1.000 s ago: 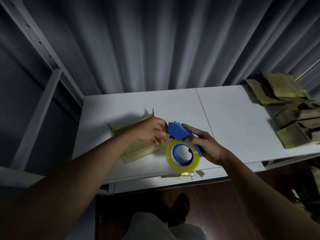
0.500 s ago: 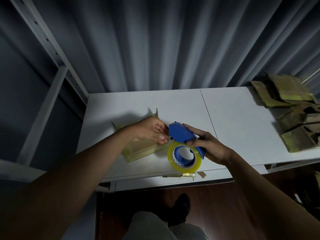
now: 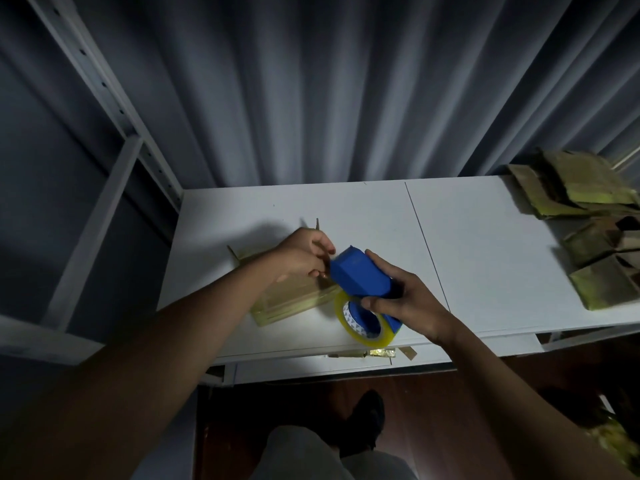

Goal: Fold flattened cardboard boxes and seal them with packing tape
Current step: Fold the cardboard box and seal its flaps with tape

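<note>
Right hand (image 3: pixel 403 299) grips blue tape dispenser (image 3: pixel 360 277) mid-frame, yellowish roll (image 3: pixel 363 322) beneath. Left hand (image 3: pixel 304 252) fingers curled at dispenser's front edge (pinching tape? can't tell), over cardboard box (image 3: pixel 287 299) on white surface (image 3: pixel 485 254).

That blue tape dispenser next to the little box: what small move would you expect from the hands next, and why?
Probably the left hand draws the tape end onto the cardboard box and presses it down. The right hand grips the blue tape dispenser, its cutting end almost at the left fingertips, which look pinched there above the box. Whether tape is already caught is too small to tell.
</note>
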